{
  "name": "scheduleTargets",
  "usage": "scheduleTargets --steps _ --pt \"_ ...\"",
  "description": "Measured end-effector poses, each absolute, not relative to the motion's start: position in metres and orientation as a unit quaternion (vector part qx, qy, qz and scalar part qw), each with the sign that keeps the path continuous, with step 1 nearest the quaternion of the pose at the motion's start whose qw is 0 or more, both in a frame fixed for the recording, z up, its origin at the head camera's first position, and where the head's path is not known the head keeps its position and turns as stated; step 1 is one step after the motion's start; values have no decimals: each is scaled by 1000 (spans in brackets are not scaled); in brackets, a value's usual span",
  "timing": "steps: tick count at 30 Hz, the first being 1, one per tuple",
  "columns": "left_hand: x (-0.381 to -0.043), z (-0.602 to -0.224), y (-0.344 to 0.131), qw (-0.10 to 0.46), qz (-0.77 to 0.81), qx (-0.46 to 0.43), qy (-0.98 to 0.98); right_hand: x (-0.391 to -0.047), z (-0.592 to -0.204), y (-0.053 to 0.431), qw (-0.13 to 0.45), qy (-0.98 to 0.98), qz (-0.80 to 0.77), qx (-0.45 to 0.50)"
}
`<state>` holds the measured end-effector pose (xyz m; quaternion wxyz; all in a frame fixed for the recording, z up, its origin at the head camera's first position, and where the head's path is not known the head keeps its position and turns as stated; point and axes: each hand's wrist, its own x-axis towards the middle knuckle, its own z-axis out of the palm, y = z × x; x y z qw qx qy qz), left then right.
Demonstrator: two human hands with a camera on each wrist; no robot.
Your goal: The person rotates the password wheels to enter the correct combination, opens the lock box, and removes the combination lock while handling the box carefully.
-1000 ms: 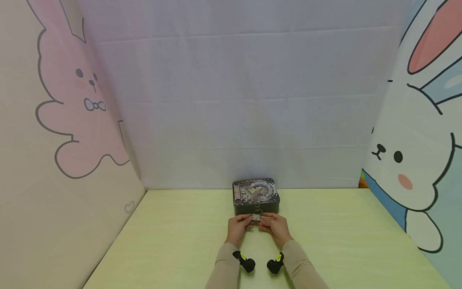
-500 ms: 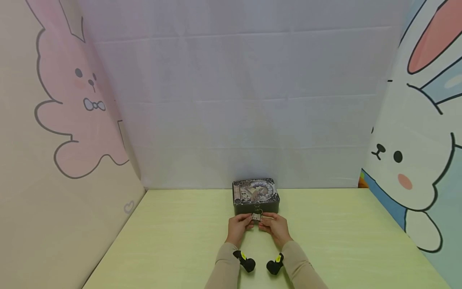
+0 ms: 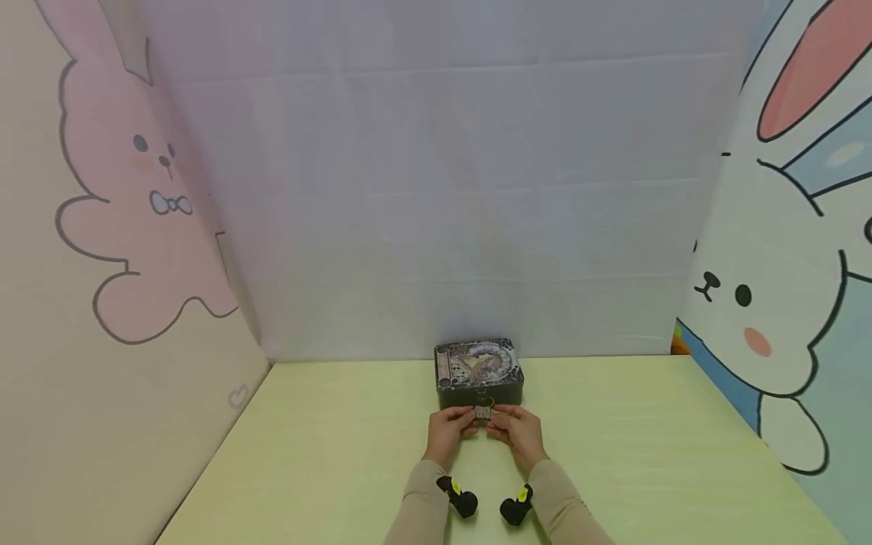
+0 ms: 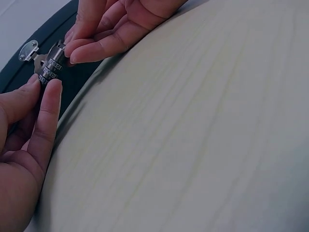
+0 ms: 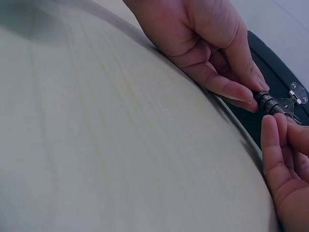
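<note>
A small metal combination padlock (image 3: 483, 412) with number dials hangs at the front of a dark tin box (image 3: 470, 397) with a printed lid. My left hand (image 3: 444, 437) pinches one end of the padlock between thumb and fingertips. From the other side, my right hand (image 3: 521, 435) pinches the opposite end. Up close in the left wrist view, the dials (image 4: 49, 71) show between the two hands, their digits too small to read surely. The padlock sits at the metal hasp (image 4: 30, 50) on the box front. Fingertips partly cover the lock in the right wrist view.
The box stands on a pale yellow-green table (image 3: 341, 439), close to the white back curtain (image 3: 422, 227). Side walls carry rabbit drawings. A black camera mount (image 3: 465, 502) sits on the left wrist, and another (image 3: 515, 509) on the right.
The head view has shifted slightly, so the whole scene sits a little further left and lower. Both hands keep their hold on the padlock, and the box stays in place.
</note>
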<state>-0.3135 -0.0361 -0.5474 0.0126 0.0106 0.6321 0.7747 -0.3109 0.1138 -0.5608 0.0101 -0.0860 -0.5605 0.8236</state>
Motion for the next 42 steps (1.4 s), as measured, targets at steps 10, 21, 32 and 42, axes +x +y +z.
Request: scheduleTargets --steps 10,21,32,42 --pt "-319 -555 -39 32 774 12 632 -309 -559 113 8 -557 826 -91" --pt "-330 -562 -43 58 778 -5 625 -313 -557 114 -4 -561 823 -93" --pt "-324 -558 -47 92 780 -19 619 -310 -555 116 -26 -563 820 -98" --pt "-322 -554 -45 112 773 -12 624 -305 -549 121 -26 -568 816 -105"
